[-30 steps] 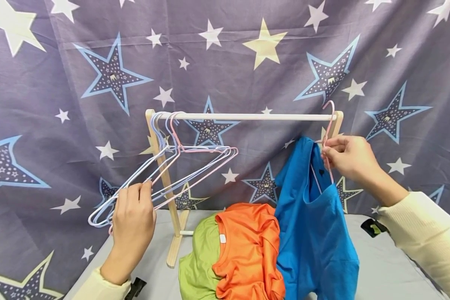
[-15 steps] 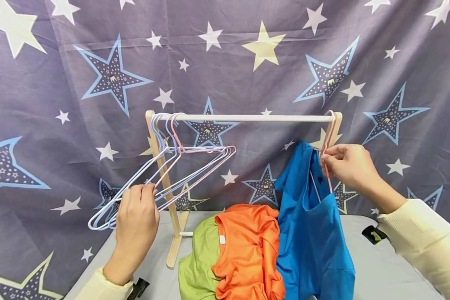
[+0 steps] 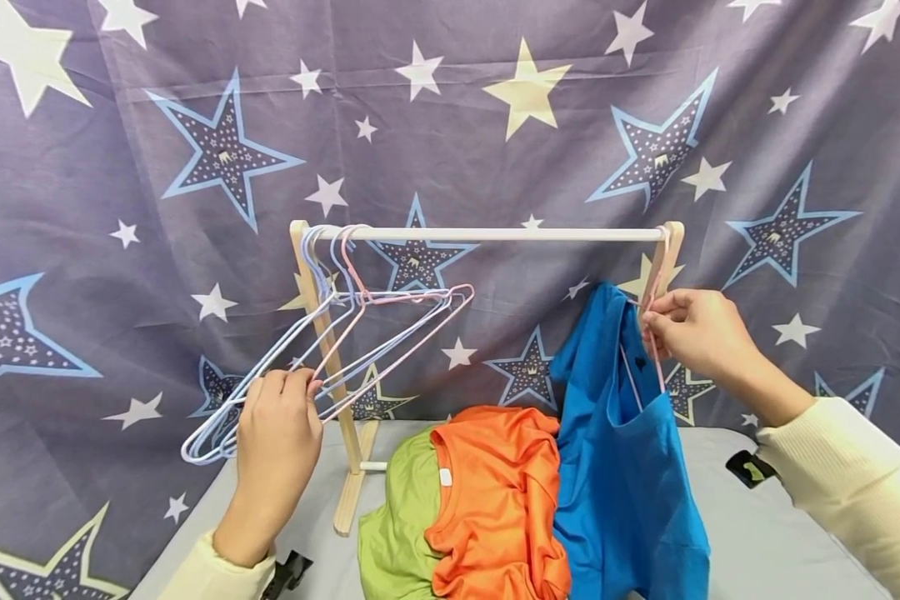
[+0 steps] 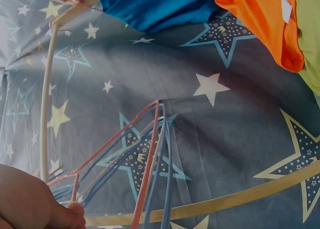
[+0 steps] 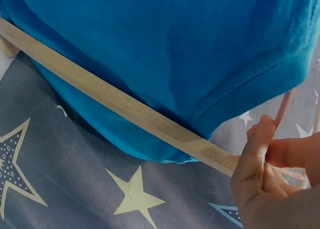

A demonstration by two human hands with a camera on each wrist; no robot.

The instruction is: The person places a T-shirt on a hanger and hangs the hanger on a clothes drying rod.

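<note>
In the head view my right hand (image 3: 693, 325) pinches a pink hanger (image 3: 656, 283) just under its hook, which sits over the right end of the white rail (image 3: 510, 235). From that hanger hangs a blue T-shirt (image 3: 622, 467), its neckline wide around the wire. My left hand (image 3: 281, 433) holds the lower left side of another pink hanger (image 3: 412, 297), the front one of several on the rail's left end. Blue and white hangers (image 3: 270, 350) hang close behind it. The left wrist view shows my thumb (image 4: 75, 214) against the pink wire.
An orange T-shirt (image 3: 495, 500) and a green garment (image 3: 397, 517) lie heaped on the grey surface (image 3: 780, 533) below the rail. The rack's wooden left post (image 3: 337, 375) stands beside the hangers. A star-patterned curtain (image 3: 450, 150) hangs behind.
The right hand has lowered the blue T-shirt's hanger, and its hook has come from above the rail down onto it. The left hand has shifted slightly right, moving the front hangers a little.
</note>
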